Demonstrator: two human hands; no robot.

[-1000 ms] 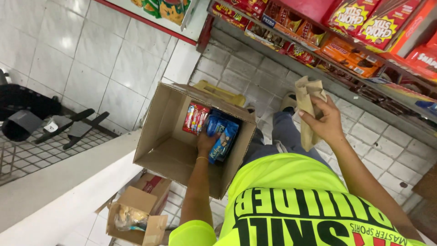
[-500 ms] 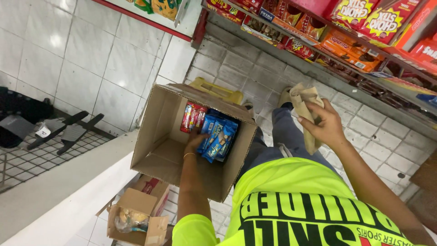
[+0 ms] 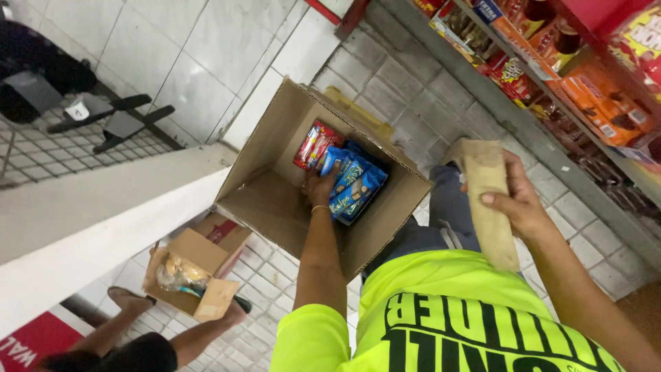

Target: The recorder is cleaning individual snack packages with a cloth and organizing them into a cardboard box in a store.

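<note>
The left hand reaches down into the open cardboard box, its grip on the blue snack packets that lie beside red ones. The right hand holds a strip of brown cardboard upright near the stocked shelf. Below, another person's arm touches a smaller box.

Blue snack packets stacked upright in our open cardboard box, red packets at their ten o'clock, folded brown cardboard strip at three o'clock.
</note>
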